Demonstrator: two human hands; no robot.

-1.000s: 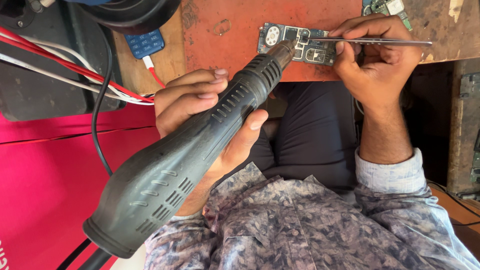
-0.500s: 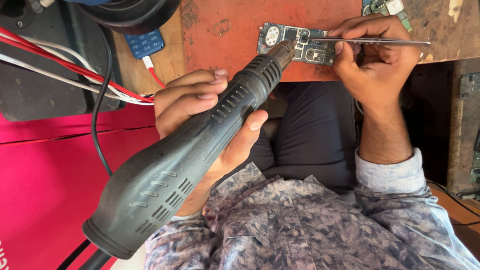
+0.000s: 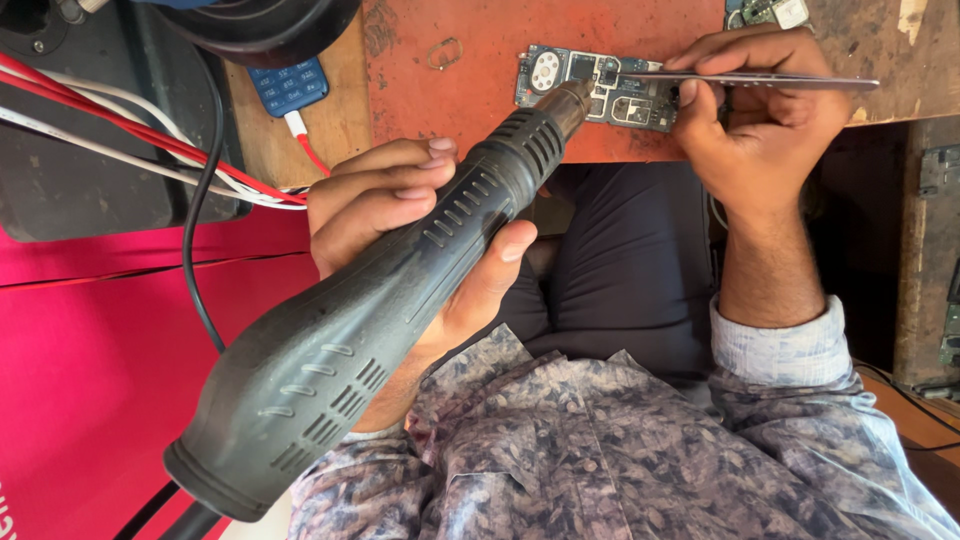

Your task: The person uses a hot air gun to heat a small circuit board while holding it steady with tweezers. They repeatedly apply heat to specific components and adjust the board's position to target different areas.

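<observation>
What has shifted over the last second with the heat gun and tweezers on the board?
Nothing visibly changed. The left hand grips the heat gun with its nozzle at the circuit board; the right hand holds the tweezers over it.

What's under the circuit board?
The circuit board lies flat on a worn reddish work surface. The hot air gun nozzle and tweezers cover part of its top; nothing beneath it shows.
</observation>
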